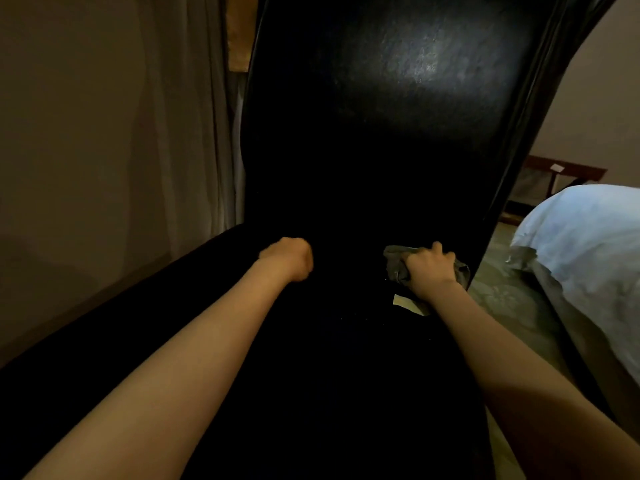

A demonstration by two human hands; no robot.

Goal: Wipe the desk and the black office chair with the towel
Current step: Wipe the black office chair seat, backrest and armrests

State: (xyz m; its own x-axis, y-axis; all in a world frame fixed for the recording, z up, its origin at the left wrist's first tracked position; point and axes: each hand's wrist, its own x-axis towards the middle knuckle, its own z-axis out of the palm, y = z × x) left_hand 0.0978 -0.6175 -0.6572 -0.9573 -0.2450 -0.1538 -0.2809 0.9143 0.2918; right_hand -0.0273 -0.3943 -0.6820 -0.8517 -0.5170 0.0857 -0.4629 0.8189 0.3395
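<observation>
Black office chair (pixel 398 98) with a tall, glossy, leather-like back fills the middle of the view. Its back rises to the top edge and its dark seat runs down to the bottom edge. A long pale beige curtain (pixel 194 116) hangs just beside the chair's left edge. To the right, a bed with rumpled white bedding (pixel 585 244) stands near the chair, with a strip of patterned green-beige carpet (pixel 502 289) between them. A dark wooden bench (pixel 568 169) stands further back by the wall, behind the bed.

Both bare forearms reach across the seat. The left hand (pixel 287 259) rests at the seat's rear edge, left of centre. Its fingers are curled under into a fist, and nothing shows in it. The right hand (pixel 431 268) has its fingers bent round a crumpled grey towel (pixel 393 263), pressing it against the chair near the back's lower right corner. A small pale tag (pixel 407 304) lies on the seat just below the towel.
</observation>
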